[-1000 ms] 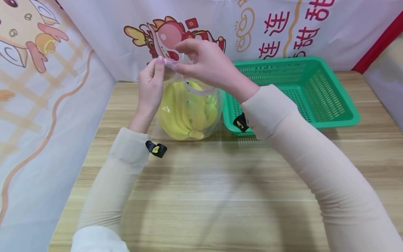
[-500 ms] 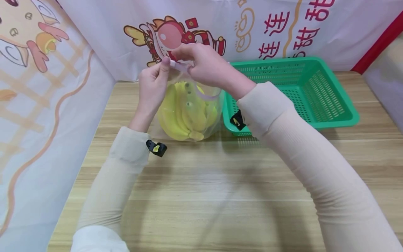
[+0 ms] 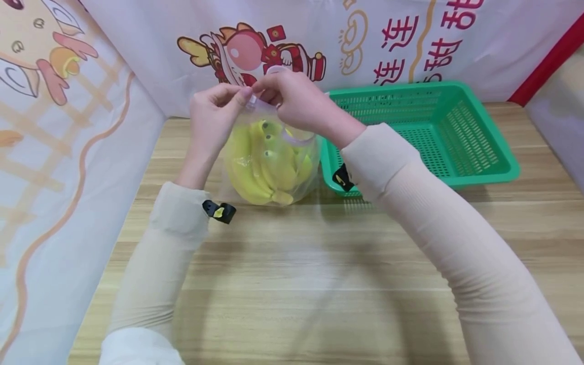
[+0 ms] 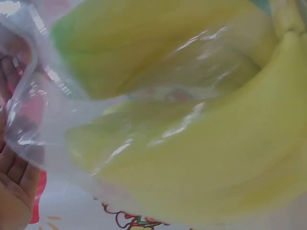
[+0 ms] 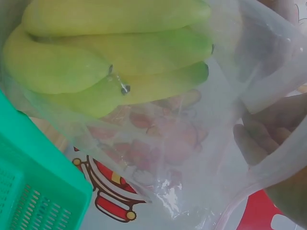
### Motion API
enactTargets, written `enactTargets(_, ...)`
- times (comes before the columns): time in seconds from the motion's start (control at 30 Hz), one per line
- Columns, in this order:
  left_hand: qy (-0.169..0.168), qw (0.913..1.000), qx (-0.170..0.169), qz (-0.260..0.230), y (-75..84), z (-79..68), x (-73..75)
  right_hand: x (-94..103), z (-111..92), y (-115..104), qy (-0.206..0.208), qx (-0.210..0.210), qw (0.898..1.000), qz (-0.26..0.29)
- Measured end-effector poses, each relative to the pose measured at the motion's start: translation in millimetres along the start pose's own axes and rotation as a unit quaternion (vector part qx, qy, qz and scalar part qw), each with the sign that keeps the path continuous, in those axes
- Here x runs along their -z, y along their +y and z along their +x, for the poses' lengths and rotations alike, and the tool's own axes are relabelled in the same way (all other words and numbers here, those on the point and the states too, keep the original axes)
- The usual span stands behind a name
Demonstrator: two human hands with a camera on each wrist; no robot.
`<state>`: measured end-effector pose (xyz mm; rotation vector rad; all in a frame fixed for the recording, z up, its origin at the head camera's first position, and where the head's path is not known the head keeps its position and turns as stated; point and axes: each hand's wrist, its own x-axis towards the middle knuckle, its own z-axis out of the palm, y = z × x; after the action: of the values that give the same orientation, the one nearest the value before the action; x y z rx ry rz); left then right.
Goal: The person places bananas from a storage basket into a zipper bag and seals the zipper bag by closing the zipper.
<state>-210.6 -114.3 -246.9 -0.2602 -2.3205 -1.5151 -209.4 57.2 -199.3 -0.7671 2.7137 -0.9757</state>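
Note:
A clear zip bag stands on the wooden table with a bunch of yellow bananas inside. My left hand pinches the bag's top strip from the left. My right hand pinches the same strip from the right, the two sets of fingertips almost touching. The left wrist view is filled by bananas behind plastic. In the right wrist view, the bananas hang in the bag beside curled fingers.
A green slotted basket sits right of the bag, its corner also in the right wrist view. Printed cloth walls close the left and back sides. Bare wood stretches toward the front edge.
Both hands have come closer together and slightly lower on the bag's top strip. The bag and bananas shifted a little left.

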Motion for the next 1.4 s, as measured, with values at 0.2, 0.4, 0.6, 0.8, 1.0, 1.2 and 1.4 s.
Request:
enactTargets(0.2,0.003,0.9993,0.002,0.036,4.6,1.0,6.6,-2.8,0.6,0.8,0.012,0.022,1.000,0.000)
enactTargets(0.4,0.009,0.9992,-0.005,0.040,5.1,-2.5,6.9,-6.8,2.5,-0.1,0.033,0.022,0.999,-0.002)
enactTargets(0.6,0.014,0.9994,-0.015,0.027,2.6,-4.7,5.8,-9.5,5.1,-2.6,0.047,0.002,0.999,-0.011)
enactTargets(0.8,0.025,0.9984,-0.028,0.043,0.7,-5.9,5.1,-9.6,7.1,-5.8,0.035,-0.014,0.999,-0.028)
enactTargets(1.0,0.042,0.9970,-0.034,0.057,1.1,-6.5,5.6,-8.8,7.5,-9.3,0.037,0.002,0.997,-0.067)
enactTargets(1.2,0.063,0.9975,-0.018,0.028,-6.9,-5.4,12.8,-10.4,8.1,-9.4,0.033,0.013,0.993,-0.112)
enactTargets(1.4,0.070,0.9974,0.004,0.014,-11.7,-3.7,19.1,-10.7,6.9,-4.9,0.029,0.035,0.990,-0.134)
